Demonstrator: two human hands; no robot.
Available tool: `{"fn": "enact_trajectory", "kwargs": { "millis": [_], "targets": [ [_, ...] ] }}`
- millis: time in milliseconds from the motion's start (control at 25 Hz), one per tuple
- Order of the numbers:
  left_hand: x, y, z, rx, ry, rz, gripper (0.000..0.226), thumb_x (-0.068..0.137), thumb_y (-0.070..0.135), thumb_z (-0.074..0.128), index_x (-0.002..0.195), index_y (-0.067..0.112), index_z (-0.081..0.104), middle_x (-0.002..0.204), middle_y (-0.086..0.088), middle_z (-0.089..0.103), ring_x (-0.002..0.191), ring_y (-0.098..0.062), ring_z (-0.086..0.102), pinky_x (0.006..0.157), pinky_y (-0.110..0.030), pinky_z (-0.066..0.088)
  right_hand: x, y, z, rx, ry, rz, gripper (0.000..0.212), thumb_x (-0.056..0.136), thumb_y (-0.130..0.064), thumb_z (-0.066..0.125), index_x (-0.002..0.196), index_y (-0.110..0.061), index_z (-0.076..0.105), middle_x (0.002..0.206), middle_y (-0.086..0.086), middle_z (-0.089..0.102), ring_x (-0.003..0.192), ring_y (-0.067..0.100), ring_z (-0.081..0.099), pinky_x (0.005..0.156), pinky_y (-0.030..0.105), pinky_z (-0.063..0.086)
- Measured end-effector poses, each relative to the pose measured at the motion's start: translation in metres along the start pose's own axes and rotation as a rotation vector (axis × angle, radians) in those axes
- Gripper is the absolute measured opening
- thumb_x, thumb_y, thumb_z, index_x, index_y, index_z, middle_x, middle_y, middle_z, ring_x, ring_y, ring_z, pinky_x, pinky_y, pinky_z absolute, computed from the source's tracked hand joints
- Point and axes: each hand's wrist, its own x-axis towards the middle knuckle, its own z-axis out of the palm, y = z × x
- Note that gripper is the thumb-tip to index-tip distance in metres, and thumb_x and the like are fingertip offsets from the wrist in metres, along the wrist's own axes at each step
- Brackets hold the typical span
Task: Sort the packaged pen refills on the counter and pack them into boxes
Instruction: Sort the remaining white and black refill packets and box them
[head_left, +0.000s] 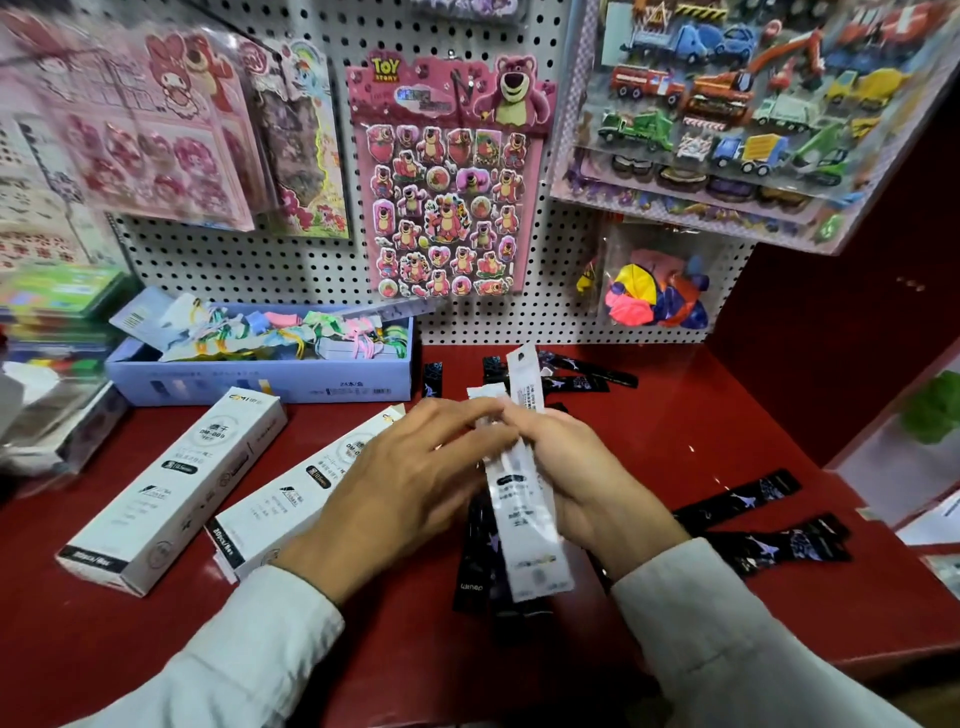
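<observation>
Both hands meet over the middle of the red counter (727, 441), working a small bundle of refill packets. The right hand (582, 478) is closed around the white packets (524, 499), holding them upright and a little tilted, with their hang-hole tops sticking up above the fingers. The left hand (415, 478) lies across the front of the bundle, its fingertips pinching at the packet edges; the blur there hides exactly which packet it has. Under both hands, some black packets (478, 561) lie on the counter, and more black packets (763, 525) are scattered to the right of the right hand and beyond the fingertips. Two white boxes (176, 483) lie to the left of the left hand. The step looks like squaring white packets into one stack, kept apart from the black ones. To do it well, I would keep the right hand's hold firm near the middle, let the left hand tap the edges level with all tops pointing one way, then slide the stack endwise into the nearer box.
</observation>
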Motion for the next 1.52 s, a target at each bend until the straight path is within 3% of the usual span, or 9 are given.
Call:
{"fn": "enact_trajectory", "kwargs": {
  "millis": [320,400,600,720,840,1000,1120,1280,1520],
  "targets": [
    [0.014,0.006,-0.005,-0.362,0.318,-0.325,0.008,0.092,0.019,0.063,0.089,0.015,0.070,0.084,0.014,0.070,0.078,-0.004,0.063,0.070,-0.020,0.048,-0.001,0.001,0.003,-0.051,0.066,-0.115,0.059,0.096,-0.063,0.032,0.094,-0.019,0.072,0.065,0.001,0.057,0.040,0.007,0.028,0.037,0.013,0.018],
    [0.011,0.002,-0.002,-0.633,0.258,-0.470,0.010,0.094,0.016,0.062,0.085,0.018,0.067,0.077,0.011,0.071,0.070,0.001,0.063,0.063,-0.013,0.047,0.001,-0.004,-0.001,0.123,0.069,-0.177,0.051,0.100,-0.042,0.036,0.113,-0.004,0.068,0.062,0.001,0.057,0.039,0.008,0.035,0.034,0.017,0.025],
    [0.004,0.008,0.013,-0.913,0.039,-0.635,0.011,0.095,0.028,0.055,0.092,0.023,0.065,0.088,0.002,0.071,0.080,-0.010,0.063,0.072,-0.025,0.050,0.004,0.013,0.012,0.234,0.107,-0.356,0.017,0.095,0.006,0.047,0.100,-0.003,0.061,0.082,0.015,0.074,0.066,0.021,0.072,0.058,0.032,0.060],
    [0.000,0.007,0.019,-0.787,0.060,-0.684,0.012,0.102,0.030,0.046,0.102,0.026,0.057,0.096,0.007,0.070,0.091,-0.011,0.065,0.081,-0.034,0.051,0.007,0.019,0.014,0.257,0.068,-0.339,0.012,0.097,0.002,0.050,0.104,-0.001,0.059,0.091,0.016,0.076,0.078,0.022,0.075,0.063,0.029,0.060],
    [-0.003,0.002,0.018,-0.589,0.148,-0.690,0.006,0.102,0.027,0.045,0.104,0.030,0.050,0.074,0.008,0.065,0.061,-0.006,0.060,0.060,-0.034,0.045,0.009,0.020,0.011,0.002,0.008,-0.336,0.016,0.096,-0.006,0.054,0.112,-0.007,0.059,0.097,0.010,0.077,0.087,0.019,0.074,0.074,0.031,0.060],
    [-0.004,0.001,0.012,-0.412,0.002,-0.505,0.029,0.101,0.029,0.043,0.125,0.045,0.045,0.093,0.021,0.063,0.087,0.004,0.057,0.072,-0.013,0.041,0.009,0.024,0.006,-0.540,0.116,-0.376,0.013,0.097,-0.019,0.055,0.103,-0.017,0.066,0.082,0.010,0.075,0.061,0.012,0.067,0.048,0.027,0.048],
    [-0.009,-0.019,0.007,-0.021,-0.132,-0.496,0.033,0.097,0.046,0.042,0.129,0.043,0.049,0.118,0.016,0.057,0.111,-0.011,0.050,0.087,-0.032,0.038,0.010,0.017,-0.002,-0.481,0.267,-0.457,0.011,0.097,-0.012,0.054,0.099,-0.009,0.064,0.073,0.012,0.073,0.048,0.010,0.061,0.039,0.024,0.045],
    [-0.027,-0.046,-0.001,0.370,-0.415,-0.769,0.074,0.089,0.050,0.055,0.151,0.040,0.016,0.135,-0.004,0.046,0.120,-0.029,0.043,0.097,-0.042,0.037,0.006,-0.005,-0.013,-0.162,0.347,-0.534,0.008,0.097,-0.007,0.053,0.098,-0.010,0.061,0.078,0.012,0.073,0.050,0.012,0.063,0.042,0.023,0.052],
    [0.011,-0.030,-0.033,-0.303,0.353,-0.416,0.070,0.087,0.032,0.064,0.146,0.045,0.028,0.131,0.017,0.041,0.126,0.006,0.039,0.101,-0.015,0.035,-0.008,-0.036,-0.027,0.400,0.281,-0.542,0.006,0.096,-0.010,0.053,0.097,-0.016,0.054,0.065,0.000,0.070,0.053,0.015,0.066,0.051,0.026,0.056]
  ]
}}
